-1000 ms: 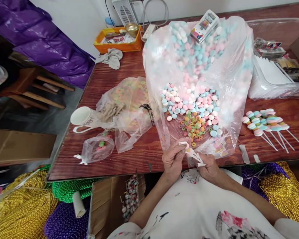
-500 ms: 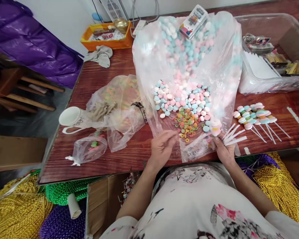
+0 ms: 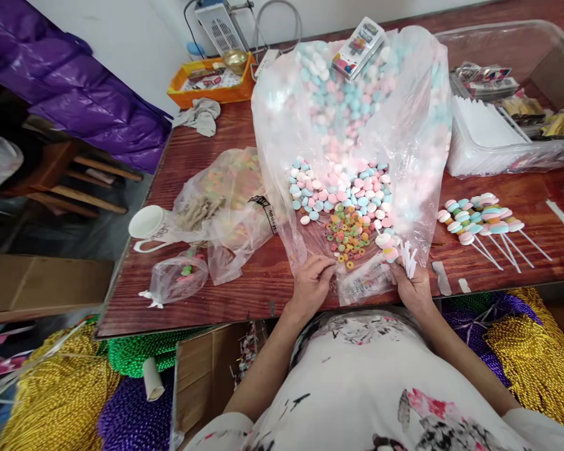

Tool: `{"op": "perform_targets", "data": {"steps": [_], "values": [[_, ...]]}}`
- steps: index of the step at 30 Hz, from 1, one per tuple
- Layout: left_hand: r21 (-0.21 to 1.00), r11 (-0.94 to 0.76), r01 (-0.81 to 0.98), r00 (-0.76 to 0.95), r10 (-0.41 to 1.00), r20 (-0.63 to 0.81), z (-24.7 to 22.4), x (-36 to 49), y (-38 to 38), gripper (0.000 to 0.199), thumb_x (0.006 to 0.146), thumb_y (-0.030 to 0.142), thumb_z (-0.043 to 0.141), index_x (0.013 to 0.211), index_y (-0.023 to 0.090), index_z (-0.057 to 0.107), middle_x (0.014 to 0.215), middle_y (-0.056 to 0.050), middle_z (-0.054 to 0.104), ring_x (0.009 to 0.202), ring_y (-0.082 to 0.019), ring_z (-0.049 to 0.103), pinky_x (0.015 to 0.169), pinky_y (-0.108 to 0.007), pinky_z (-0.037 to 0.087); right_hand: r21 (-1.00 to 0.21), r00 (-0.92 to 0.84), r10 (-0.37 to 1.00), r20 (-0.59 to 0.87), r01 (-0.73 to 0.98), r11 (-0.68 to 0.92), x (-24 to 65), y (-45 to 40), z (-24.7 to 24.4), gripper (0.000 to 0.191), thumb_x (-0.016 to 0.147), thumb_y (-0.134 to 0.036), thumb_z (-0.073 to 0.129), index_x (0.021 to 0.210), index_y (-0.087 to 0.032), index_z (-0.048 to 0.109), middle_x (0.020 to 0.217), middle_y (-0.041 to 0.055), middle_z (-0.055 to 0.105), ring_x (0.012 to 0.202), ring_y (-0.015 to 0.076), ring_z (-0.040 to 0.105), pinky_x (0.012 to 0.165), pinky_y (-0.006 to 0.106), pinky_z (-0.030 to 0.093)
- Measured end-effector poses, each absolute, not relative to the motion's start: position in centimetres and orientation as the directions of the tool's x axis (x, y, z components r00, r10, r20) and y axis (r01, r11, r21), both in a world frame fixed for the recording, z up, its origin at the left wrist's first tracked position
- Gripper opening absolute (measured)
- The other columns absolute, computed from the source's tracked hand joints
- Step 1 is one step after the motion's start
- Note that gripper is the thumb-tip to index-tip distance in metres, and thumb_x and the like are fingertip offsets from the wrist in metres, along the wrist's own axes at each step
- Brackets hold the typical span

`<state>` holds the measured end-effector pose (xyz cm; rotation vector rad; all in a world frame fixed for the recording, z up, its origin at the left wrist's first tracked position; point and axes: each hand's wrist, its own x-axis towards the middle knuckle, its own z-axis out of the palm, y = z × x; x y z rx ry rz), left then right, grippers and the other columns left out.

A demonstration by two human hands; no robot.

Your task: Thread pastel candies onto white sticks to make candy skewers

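Fingers of the left hand (image 3: 313, 283) bunch together, whether around anything unclear; rings (image 3: 348, 233) lie just beyond, probably for easy reach. The right hand (image 3: 414, 290) pinches sticks (image 3: 408, 259), candy (image 3: 388, 245) past its thumb, seemingly kept uncrushed; skewers (image 3: 480, 219) lie right of those fingers.

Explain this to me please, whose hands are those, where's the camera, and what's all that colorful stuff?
There's no robot here, just a person's two bare hands. Every picture comes from a camera worn on their head, looking forward and down.

On the wooden table lies a big see-through plastic bag. By its mouth are pink, white and blue candies and little candy rings. Candies on sticks lie off to the right.

The right hand holds white sticks, with stacked candies beside it. The left hand is pinched; I can't tell if it holds anything.
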<state>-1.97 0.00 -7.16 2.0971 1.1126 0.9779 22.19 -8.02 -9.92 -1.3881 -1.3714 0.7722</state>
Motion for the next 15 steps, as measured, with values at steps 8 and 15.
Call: {"op": "perform_targets", "data": {"steps": [8, 15], "values": [[0.621, -0.521, 0.585, 0.542, 0.821, 0.178, -6.8, -0.2, 2.4, 0.022, 0.087, 0.013, 0.056, 0.095, 0.018, 0.076, 0.079, -0.005, 0.063, 0.072, -0.016, 0.060, 0.067, -0.028, 0.050, -0.935, 0.207, 0.958, 0.200, 0.332, 0.124, 22.1, -8.0, -9.9, 0.028, 0.099, -0.032, 0.049, 0.074, -0.021, 0.058, 0.063, -0.0009, 0.049, 0.068, 0.0158, 0.053, 0.065, 0.028, 0.046], [0.390, -0.665, 0.637, 0.611, 0.744, 0.271, -6.8, -0.3, 1.3, 0.026, 0.087, 0.009, 0.054, 0.098, 0.018, 0.075, 0.091, -0.010, 0.066, 0.089, -0.023, 0.057, 0.077, -0.036, 0.051, -0.894, 0.140, 0.951, 0.274, 0.402, 0.199, 22.1, -7.8, -9.2, 0.026, 0.097, -0.022, 0.048, 0.074, -0.020, 0.059, 0.067, -0.0012, 0.054, 0.060, 0.0127, 0.048, 0.060, 0.025, 0.043]]}}
